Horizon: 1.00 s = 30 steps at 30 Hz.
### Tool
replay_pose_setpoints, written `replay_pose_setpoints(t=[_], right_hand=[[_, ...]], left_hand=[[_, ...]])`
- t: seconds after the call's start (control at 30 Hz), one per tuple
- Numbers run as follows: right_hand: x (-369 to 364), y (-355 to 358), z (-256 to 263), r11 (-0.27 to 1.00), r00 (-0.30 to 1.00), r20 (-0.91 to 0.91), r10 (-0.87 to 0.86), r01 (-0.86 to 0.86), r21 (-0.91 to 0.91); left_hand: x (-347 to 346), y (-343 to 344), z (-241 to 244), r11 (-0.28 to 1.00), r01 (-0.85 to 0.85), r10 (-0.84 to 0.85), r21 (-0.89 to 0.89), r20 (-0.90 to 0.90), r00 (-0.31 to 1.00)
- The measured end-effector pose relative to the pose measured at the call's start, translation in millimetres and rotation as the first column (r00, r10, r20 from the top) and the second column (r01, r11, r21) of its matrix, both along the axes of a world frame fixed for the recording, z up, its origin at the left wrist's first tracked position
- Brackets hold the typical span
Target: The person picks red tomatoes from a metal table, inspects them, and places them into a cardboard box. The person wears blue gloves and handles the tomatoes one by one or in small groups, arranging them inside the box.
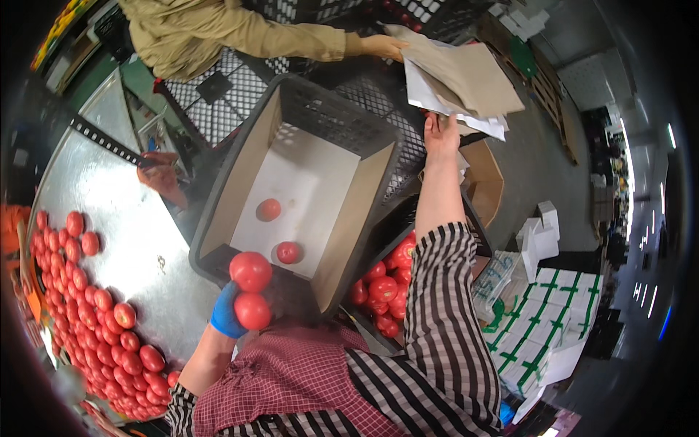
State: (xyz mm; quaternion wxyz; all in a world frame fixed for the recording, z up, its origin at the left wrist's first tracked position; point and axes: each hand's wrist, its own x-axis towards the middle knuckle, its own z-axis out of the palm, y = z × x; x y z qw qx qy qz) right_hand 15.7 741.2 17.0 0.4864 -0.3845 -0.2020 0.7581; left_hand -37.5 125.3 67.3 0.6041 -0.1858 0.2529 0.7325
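Two large red tomatoes (250, 271) sit in my left hand (226, 311), which wears a blue glove. That hand is at the near left corner of a black plastic crate (333, 112). Brown cardboard lines the crate's long sides, and a white sheet (306, 180) covers its bottom. Inside lie two smaller tomatoes (288, 252), apart from each other. My bare right hand (441, 134) reaches past the crate to the lower edge of a stack of brown and white paper sheets (464, 82); its fingertips are partly hidden there. Another person's hand (384, 47) holds the stack's left edge.
Many tomatoes (98, 328) cover the near part of a shiny metal table (120, 218) at left. A second black crate with tomatoes (382, 289) stands under my right arm. Behind it is an open cardboard box (486, 175). Strapped white boxes (546, 322) lie at right.
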Motion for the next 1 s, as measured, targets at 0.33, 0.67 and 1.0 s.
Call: replay_pose_setpoints(t=[0.33,0.67,1.0], right_hand=[[55,29,-5,0.952,0.941,-0.146,-0.306,0.299,-0.068],[246,77,-19,0.847,0.833,0.159,-0.530,0.530,0.041],[206,-1,-11,0.977,0.817,0.562,-0.129,0.010,0.211]], left_hand=[[0,11,-18,0.973,-0.006,-0.021,-0.231,-0.114,0.993],[-1,39,7,0.995,0.048,-0.045,-0.085,0.041,0.998],[0,45,12,0.994,0.108,-0.105,-0.035,0.078,0.991]])
